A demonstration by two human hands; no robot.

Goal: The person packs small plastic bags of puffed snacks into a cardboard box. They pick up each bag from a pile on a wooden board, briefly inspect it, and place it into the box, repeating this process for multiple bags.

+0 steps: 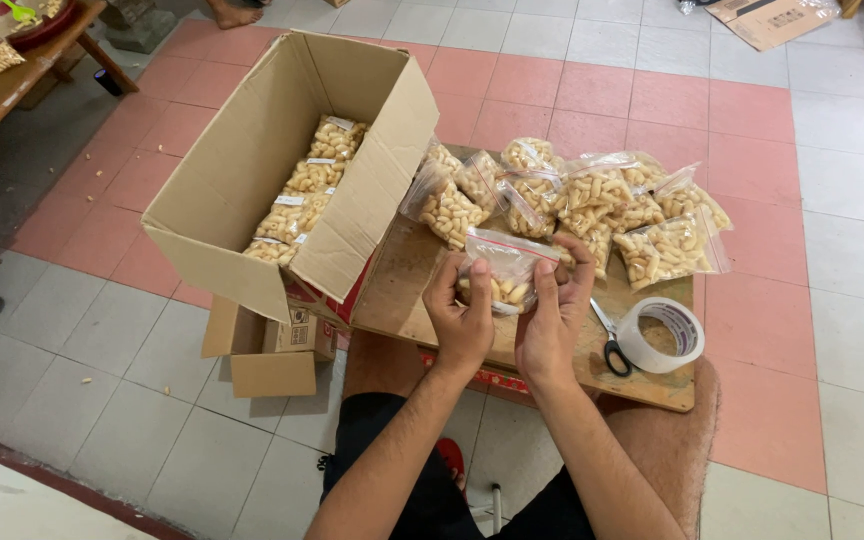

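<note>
My left hand and my right hand together hold one small clear zip bag of pale snack pieces just above a brown board that rests on my knees. Both thumbs press along the bag's red-striped top edge. Behind it on the board lies a heap of several filled bags. To the left an open cardboard box holds a row of more filled bags.
Black-handled scissors and a roll of clear tape lie on the board's right end. A smaller open carton sits under the big box. A wooden table stands at far left, flattened cardboard at top right, on a tiled floor.
</note>
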